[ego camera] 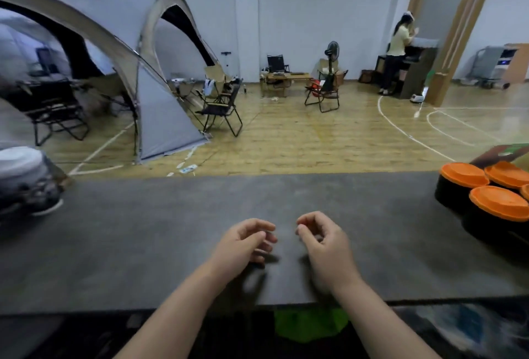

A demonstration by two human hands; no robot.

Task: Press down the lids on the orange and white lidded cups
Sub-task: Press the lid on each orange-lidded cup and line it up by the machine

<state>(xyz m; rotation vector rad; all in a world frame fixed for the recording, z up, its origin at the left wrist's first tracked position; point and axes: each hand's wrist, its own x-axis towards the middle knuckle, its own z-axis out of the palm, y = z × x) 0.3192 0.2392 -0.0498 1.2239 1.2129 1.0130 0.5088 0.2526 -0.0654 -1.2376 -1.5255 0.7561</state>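
Hands: left hand (pixel 246 241) and right hand (pixel 323 247) rest side by side on the table, close to the middle of its near edge. The fingers of both are loosely curled toward the thumbs and hold nothing, which reads as an idle posture with no reach begun.
Tent: a grey dome tent (pixel 120 66) stands on the wooden floor beyond the table's far edge, to the left. It plays no part in the task.
Table: the dark grey table (pixel 143 229) spans the view, carrying the hands at its near edge and the cups at its right edge.
Cups: dark-bodied cups (pixel 450 196) are clustered at the right edge toward the far right corner. They are packed together, partly cut off by the frame, and well apart from both hands. The close grouping probably braces them against tipping.
Lids: orange lids (pixel 463 175) sit on top of the cups; three show plainly and a sliver of a fourth. Whether they are fully seated cannot be told. No white lid is in view.
Next step (judgement): a reach to the right, probably with the nearer right hand, pressing flat on each lid so that the rim seats evenly.
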